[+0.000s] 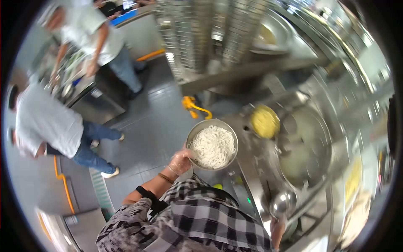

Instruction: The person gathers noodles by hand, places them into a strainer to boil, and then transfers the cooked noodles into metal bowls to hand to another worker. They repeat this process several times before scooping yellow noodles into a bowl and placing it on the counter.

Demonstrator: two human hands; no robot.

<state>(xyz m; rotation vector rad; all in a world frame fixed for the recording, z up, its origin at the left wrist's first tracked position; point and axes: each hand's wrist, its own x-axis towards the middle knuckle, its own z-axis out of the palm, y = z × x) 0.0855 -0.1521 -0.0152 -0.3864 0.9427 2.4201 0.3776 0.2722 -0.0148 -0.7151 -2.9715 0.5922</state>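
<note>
My left hand (181, 162), in a clear plastic glove, is closed on the rim of a steel bowl (233, 156). White noodles (213, 146) fill the bowl, which hangs over the floor at the counter's edge. Low on the right, my right hand (277, 226) is closed on a shiny ladle (283, 203); its fingers are partly hidden. The ladle is by the front edge of the stove counter, below a large round pot (304, 147) of cloudy liquid. Beside that pot stands a container of yellow food (265, 121).
Tall stacks of metal bowls (184, 38) stand on a steel shelf ahead, near a large basin (275, 31). Two people in white shirts (46, 117) are at the left by a steel counter (98, 105). An orange hook-like fixture (195, 107) juts out above the grey tiled floor (147, 122).
</note>
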